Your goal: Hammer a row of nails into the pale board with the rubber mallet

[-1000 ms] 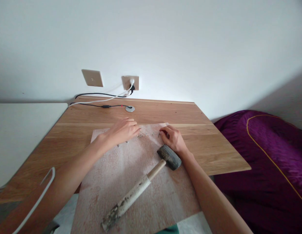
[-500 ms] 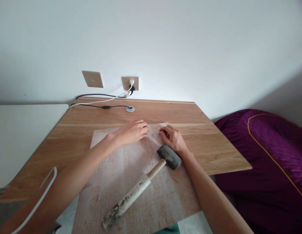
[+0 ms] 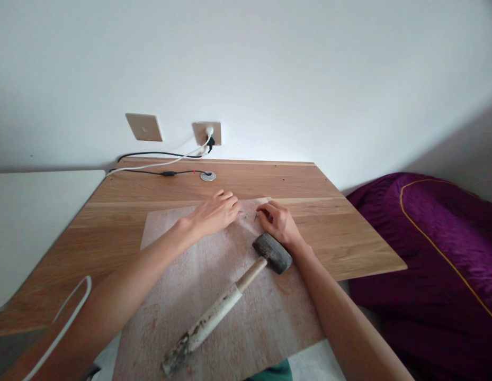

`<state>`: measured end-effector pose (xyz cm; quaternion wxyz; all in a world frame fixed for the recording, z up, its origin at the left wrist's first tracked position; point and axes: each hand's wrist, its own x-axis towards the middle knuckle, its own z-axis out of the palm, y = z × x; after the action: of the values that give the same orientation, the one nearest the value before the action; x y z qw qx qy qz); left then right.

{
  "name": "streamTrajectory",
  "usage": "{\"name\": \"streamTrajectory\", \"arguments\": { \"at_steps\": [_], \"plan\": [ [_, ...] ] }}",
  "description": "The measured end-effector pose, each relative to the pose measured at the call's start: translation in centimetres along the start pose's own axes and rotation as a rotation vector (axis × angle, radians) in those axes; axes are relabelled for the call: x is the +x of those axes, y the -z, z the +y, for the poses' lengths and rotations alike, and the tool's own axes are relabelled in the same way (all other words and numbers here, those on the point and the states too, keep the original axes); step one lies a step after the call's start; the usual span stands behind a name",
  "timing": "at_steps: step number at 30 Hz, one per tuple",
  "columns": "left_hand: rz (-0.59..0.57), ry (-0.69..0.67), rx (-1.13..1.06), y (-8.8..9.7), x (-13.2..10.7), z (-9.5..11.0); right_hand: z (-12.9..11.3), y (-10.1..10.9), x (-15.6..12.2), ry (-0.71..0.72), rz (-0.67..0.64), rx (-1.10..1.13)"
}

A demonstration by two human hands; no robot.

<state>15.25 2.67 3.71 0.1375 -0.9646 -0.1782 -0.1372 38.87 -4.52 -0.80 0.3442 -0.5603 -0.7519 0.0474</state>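
Note:
A pale plywood board (image 3: 214, 296) lies on the wooden desk (image 3: 110, 222). My left hand (image 3: 212, 214) rests palm down at the board's far edge, fingers stretched toward a few small nails (image 3: 248, 215). My right hand (image 3: 278, 223) is just right of them, fingers curled in a pinch at the nails; what it grips is too small to make out. A rubber mallet (image 3: 230, 296) with a black head and a stained pale handle lies on the board, its head against my right wrist.
Black and white cables (image 3: 158, 166) run from a wall socket (image 3: 206, 133) across the desk's back. A round metal grommet (image 3: 208, 176) sits near them. A white surface (image 3: 31, 211) adjoins the desk at left. A purple beanbag (image 3: 436, 254) lies at right.
My left hand slid to the right along the board's far edge, toward the nails and my right hand. The right hand and mallet have hardly moved.

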Motion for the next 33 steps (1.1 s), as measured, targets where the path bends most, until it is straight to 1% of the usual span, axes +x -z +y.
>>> {"name": "streamTrajectory", "arguments": {
  "at_steps": [3, 6, 10, 13, 17, 19, 21, 23, 25, 30, 33],
  "plan": [
    [0.013, 0.006, -0.055, 0.3, -0.4, -0.1, 0.0, 0.0, 0.0, 0.003, 0.001, 0.000],
    [0.013, -0.034, -0.093, 0.5, -1.3, 0.1, 0.0, 0.0, 0.0, 0.003, 0.002, -0.001],
    [0.003, -0.076, -0.088, 0.2, -2.5, 0.6, -0.1, 0.0, 0.0, 0.001, 0.002, -0.002],
    [-0.011, -0.036, -0.105, 0.1, -2.6, 0.6, -0.1, 0.0, 0.0, 0.000, 0.004, -0.004],
    [-0.010, 0.067, -0.160, 0.3, -1.3, 0.0, -0.1, 0.0, 0.1, 0.002, 0.004, -0.008],
    [0.011, 0.082, -0.208, 0.1, -0.3, -0.1, -0.2, 0.1, 0.1, 0.004, 0.003, -0.009],
    [0.018, 0.047, -0.262, -0.3, 0.7, -0.2, -0.2, 0.1, 0.1, 0.006, 0.002, -0.009],
    [-0.013, -0.013, -0.291, -0.7, 1.5, -0.1, -0.1, 0.1, 0.0, 0.004, 0.000, -0.009],
    [-0.055, -0.045, -0.288, -1.1, 2.0, 0.0, -0.1, 0.1, 0.0, 0.001, 0.000, -0.008],
    [-0.108, -0.092, -0.211, -1.1, 2.7, -0.1, 0.1, 0.0, 0.0, -0.004, 0.003, -0.005],
    [-0.106, -0.111, -0.117, -1.3, 3.0, 0.1, 0.1, 0.0, 0.1, 0.001, 0.002, 0.000]
  ]
}}
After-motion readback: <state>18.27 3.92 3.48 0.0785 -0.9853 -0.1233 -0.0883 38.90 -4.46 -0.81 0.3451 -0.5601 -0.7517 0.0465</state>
